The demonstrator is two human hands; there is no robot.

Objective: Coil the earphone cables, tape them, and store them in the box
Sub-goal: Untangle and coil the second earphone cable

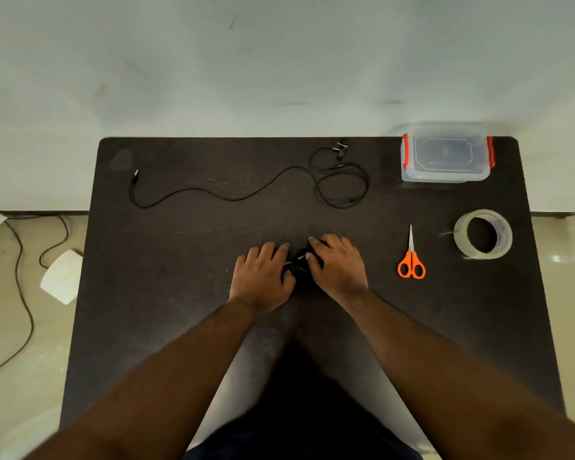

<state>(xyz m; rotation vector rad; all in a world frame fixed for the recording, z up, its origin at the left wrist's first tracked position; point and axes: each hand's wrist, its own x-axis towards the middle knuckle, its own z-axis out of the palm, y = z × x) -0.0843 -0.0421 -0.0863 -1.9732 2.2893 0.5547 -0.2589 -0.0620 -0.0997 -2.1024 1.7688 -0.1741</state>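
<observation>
Both of my hands work at one spot on the dark table (180, 293), well to the left of the orange-handled scissors (411, 260). My left hand (263, 277) lies palm down with its fingers pressing on the left edge of the coiled black earphone cable (301, 265); my right hand (337, 263) curls over the coil from the other side, its fingertips pinching at what appears to be a clear strip of tape across the bundle. The coil is mostly hidden beneath the fingers, so I cannot tell how far the strip wraps around. Judged step: fixing the tape on the first coil. Risk one: if pressure from the left hand is released before the strip closes on itself, the springy loops will likely open and the coil will loosen. Risk two: the strip may stick to the table or to my fingertips instead of the cable. The second earphone cable (246, 190) lies uncoiled beyond the scissors and to their left. The tape roll (482, 234) stands to the right of the scissors; the lidded clear storage box (445, 157) with red latches sits beyond them, lid on.
</observation>
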